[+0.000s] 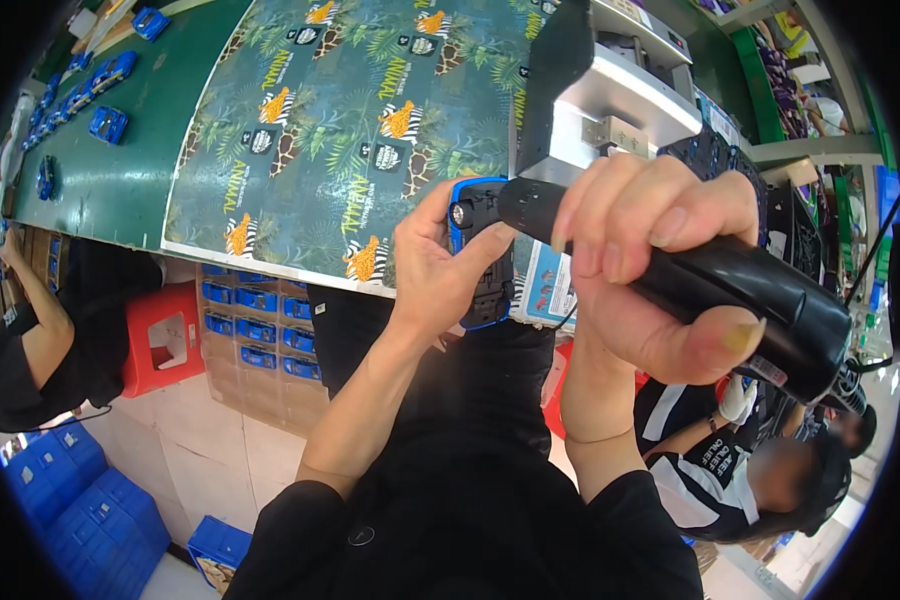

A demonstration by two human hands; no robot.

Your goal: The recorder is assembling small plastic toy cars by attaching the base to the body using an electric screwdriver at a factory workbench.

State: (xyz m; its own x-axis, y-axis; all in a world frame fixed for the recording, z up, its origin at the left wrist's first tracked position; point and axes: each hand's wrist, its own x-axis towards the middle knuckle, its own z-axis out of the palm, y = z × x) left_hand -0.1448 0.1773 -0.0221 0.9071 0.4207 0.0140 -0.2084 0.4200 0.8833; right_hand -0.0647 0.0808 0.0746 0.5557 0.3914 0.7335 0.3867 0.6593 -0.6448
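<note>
Left hand point(438, 255) grips a black-and-blue toy car point(490, 288), right hand point(655, 245) a power screwdriver point(770, 300).
The toy car, inside the left hand — likely light, stiff, slick plastic — is best held by its sides.

Left grip point(442, 262) pinching; right grip point(635, 225) curled tight, thumb point(705, 345) extended; forearms point(358, 420) stretched forward, apart.

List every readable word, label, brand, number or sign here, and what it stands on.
I don't copy printed wording, only where it stands:
Patterned sheet: bold yellow-green lettering, repeated, legible; its dark badges' print is too small.
Co-worker's shirt: white capitals, legible.
Black driver in the right hand: small label, unreadable.
White-and-blue card: print too small.
</note>
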